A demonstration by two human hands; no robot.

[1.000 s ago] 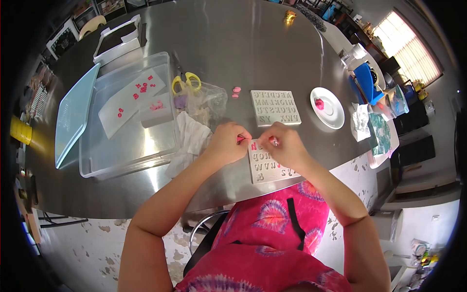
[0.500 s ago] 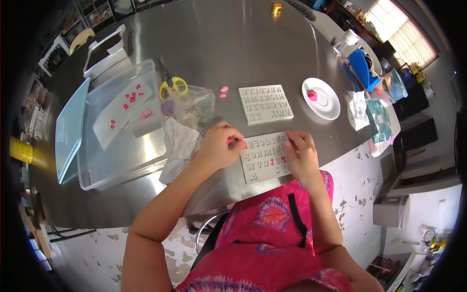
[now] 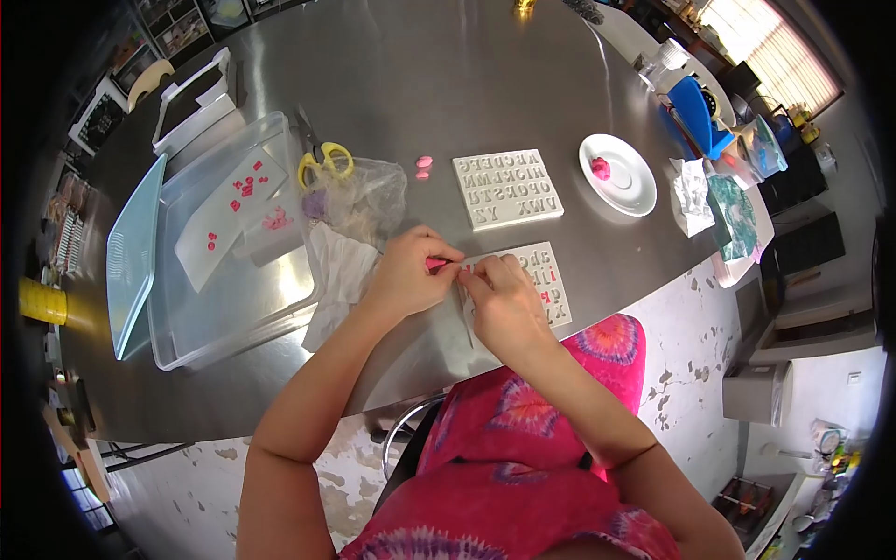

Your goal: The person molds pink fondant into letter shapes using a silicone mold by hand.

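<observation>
Lowercase letter mould (image 3: 552,286), pale grey, lies flat on the table (image 3: 448,84) near its front edge in the head view, partly hidden by the right hand (image 3: 476,274). At least two of its letter hollows show pink filling. It looks like a flat, somewhat stiff slab, probably rubbery and not fragile; its outer rim seems the best place to take hold, away from the filled hollows.

In the same view, the left hand (image 3: 446,259) is just beside the mould's far left corner, its thumb and fingers clamped on a small piece of pink dough (image 3: 435,264). That dough should be very light, soft and easily dented (perhaps a little tacky too), so a gentle pinch with the fingertips suits it. The right hand reaches across the mould, its fingertips drawn close together at the left end, almost meeting the left hand; whether anything is pinched between them I cannot tell.

Beyond them sits the uppercase letter mould (image 3: 510,190), with two pink pieces (image 3: 424,167) to its left and, to its right, a white saucer (image 3: 637,192) bearing a pink lump (image 3: 600,168). A crumpled white cloth (image 3: 334,285) lies left of the left hand.
</observation>
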